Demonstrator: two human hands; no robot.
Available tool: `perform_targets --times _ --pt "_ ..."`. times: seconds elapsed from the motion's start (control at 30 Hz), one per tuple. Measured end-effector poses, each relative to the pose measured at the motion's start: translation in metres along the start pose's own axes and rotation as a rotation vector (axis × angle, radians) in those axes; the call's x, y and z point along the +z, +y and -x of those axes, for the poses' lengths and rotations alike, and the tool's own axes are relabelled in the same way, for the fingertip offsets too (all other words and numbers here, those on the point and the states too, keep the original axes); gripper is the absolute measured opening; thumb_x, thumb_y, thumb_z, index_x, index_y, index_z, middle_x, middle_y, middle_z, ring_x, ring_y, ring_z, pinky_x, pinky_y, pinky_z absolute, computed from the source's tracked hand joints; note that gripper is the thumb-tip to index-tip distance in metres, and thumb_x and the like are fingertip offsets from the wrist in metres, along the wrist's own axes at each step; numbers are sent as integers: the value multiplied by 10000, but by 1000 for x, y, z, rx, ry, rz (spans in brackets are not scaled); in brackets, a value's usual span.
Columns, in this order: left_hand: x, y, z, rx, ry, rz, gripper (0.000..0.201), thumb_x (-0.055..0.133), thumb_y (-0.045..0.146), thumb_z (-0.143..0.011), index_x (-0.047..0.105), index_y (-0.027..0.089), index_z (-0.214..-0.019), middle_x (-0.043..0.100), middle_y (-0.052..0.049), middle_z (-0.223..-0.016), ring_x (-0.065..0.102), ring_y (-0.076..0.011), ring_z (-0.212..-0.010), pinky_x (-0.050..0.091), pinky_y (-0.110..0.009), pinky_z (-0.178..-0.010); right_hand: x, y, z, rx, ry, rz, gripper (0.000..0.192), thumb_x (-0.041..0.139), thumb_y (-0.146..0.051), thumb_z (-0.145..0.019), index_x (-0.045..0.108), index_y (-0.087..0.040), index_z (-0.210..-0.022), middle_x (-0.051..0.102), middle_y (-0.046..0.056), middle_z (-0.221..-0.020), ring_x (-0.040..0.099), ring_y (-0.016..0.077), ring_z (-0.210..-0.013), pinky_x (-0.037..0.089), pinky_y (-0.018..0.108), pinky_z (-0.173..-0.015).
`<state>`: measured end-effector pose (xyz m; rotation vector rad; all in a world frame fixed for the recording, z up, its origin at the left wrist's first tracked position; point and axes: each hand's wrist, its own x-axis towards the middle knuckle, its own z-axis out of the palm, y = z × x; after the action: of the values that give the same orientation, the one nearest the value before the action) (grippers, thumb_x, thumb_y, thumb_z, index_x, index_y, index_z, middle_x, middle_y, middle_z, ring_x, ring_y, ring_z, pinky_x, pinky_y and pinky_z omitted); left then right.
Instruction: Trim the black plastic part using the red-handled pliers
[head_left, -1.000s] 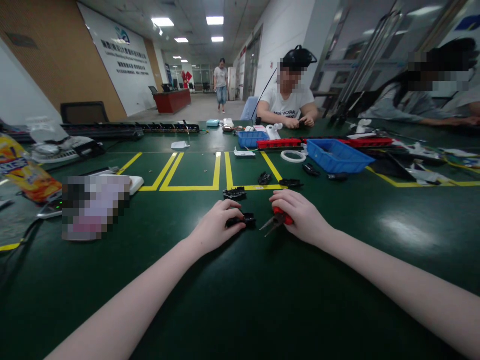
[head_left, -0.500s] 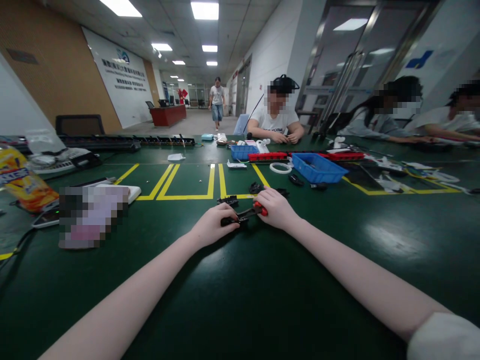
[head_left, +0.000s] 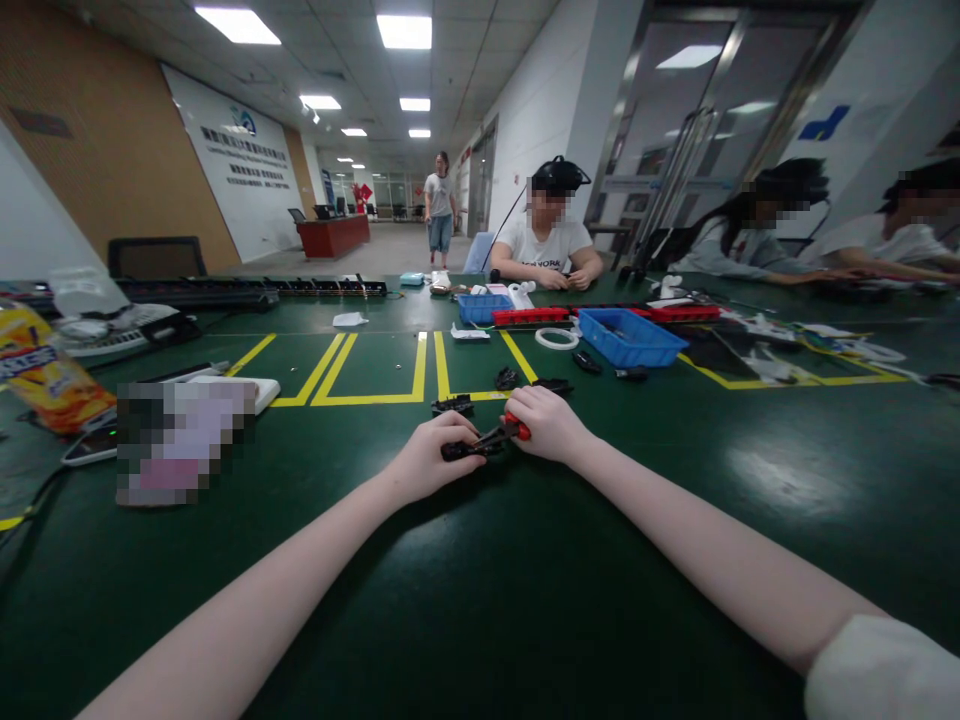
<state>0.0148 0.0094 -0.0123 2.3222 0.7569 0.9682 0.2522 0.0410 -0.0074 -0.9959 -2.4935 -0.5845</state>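
In the head view, the left hand (head_left: 431,462) is clenched around a small black part (head_left: 459,451) resting on the green surface (head_left: 525,600), while the right hand (head_left: 550,424) grips red-handled pliers (head_left: 501,435) whose tips meet that part. Another black part (head_left: 452,405) lies just beyond, near the yellow lines (head_left: 375,385); a blue bin (head_left: 630,338) sits farther off to the right.

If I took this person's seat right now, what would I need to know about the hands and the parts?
Left hand: pins a small black part on the green table.
Right hand: grips red-handled pliers, tips at that part.
Nearby: more black parts on the yellow tape line, a blue bin farther back.
Done: part and tool brought together.
Left: whatever work the pliers do on the part; no result shows yet.
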Motion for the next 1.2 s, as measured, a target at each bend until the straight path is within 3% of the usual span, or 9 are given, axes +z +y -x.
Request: perform_targets --times 0.33,0.47,0.6,0.7,0.87,1.2 --pt "-2 1 -1 -45 6 1 121 657 210 -787 664 180 -904 638 -59 -1040 609 -191 -968 485 -356 -895 2 0 0 4 -50 -7 23 531 -178 -748 546 -168 -733 593 77 -766 494 195 -741 351 302 -676" --pt "1 -1 -1 -96 -5 -5 397 686 241 -770 557 175 -1140 636 -64 -1037 616 -200 -954 504 -351 -851 2 0 -1 -10 -71 -20 23 541 -189 -752 551 -171 -740 602 75 -772 513 198 -758 361 300 -694" --pt "4 -4 -1 -125 -51 -20 556 654 271 -813 444 185 -1320 599 -102 -1210 582 -227 -1096 462 -384 -948 -1 -1 -3 -8 -88 -30 30 548 -196 -752 553 -169 -742 605 77 -775 523 197 -761 364 299 -699" --pt "5 -5 -2 -133 -95 -34 497 666 308 -809 513 197 -1268 601 -84 -1239 575 -233 -1118 454 -376 -959 -3 -3 -3 -7 -99 -36 38 548 -201 -753 553 -170 -732 604 74 -770 519 194 -747 360 298 -692" --pt "3 -5 -2 -187 -134 -68 411 694 406 -771 621 203 -1120 684 -51 -1037 645 -222 -897 507 -346 -794 -3 -7 -2 -3 -108 -45 53 541 -204 -762 555 -170 -724 601 70 -765 502 180 -707 346 295 -668" --pt "1 -2 -4 -249 -125 -107 410 669 452 -777 638 207 -1104 699 -43 -979 637 -210 -828 483 -315 -720 -5 0 -6 -22 -126 -60 32 565 -200 -729 562 -169 -734 618 75 -785 523 189 -741 351 301 -674"
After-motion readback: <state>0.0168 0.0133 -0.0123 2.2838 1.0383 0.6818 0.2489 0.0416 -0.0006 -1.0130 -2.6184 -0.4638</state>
